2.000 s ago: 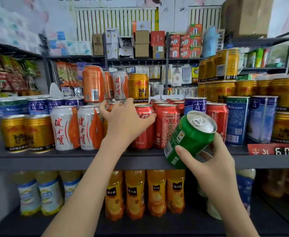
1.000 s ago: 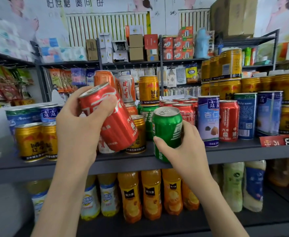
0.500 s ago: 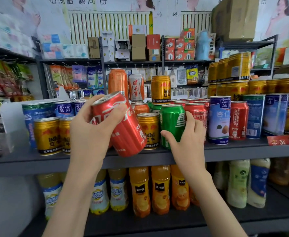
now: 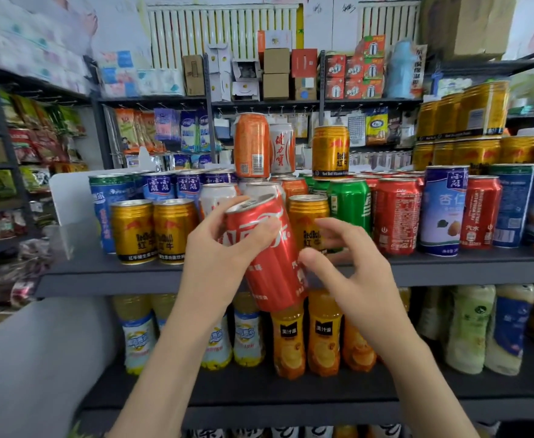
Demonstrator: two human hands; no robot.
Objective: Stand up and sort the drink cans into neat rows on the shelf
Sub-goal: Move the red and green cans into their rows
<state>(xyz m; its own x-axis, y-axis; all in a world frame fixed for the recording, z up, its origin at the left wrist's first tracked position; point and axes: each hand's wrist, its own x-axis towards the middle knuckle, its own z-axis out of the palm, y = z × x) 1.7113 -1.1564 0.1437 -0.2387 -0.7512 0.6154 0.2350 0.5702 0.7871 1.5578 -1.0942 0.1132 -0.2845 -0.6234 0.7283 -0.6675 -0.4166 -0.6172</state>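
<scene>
The red can point(image 4: 269, 257) tilts in the air, top leaning left, in front of the shelf point(image 4: 107, 273) edge. The left hand point(image 4: 215, 257) grips it. The right hand point(image 4: 354, 273) hovers just beside it, fingers spread, holding nothing. Gold point(image 4: 306, 216) and green cans point(image 4: 351, 203) stand upright behind.

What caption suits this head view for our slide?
Left hand holds a tilted red can at the shelf; right hand open beside it.

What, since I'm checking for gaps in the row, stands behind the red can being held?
Two white cans show above the red can gripped by the left hand, and a gold can shows beside it. Their lower halves and the shelf spot between them are covered.
</scene>
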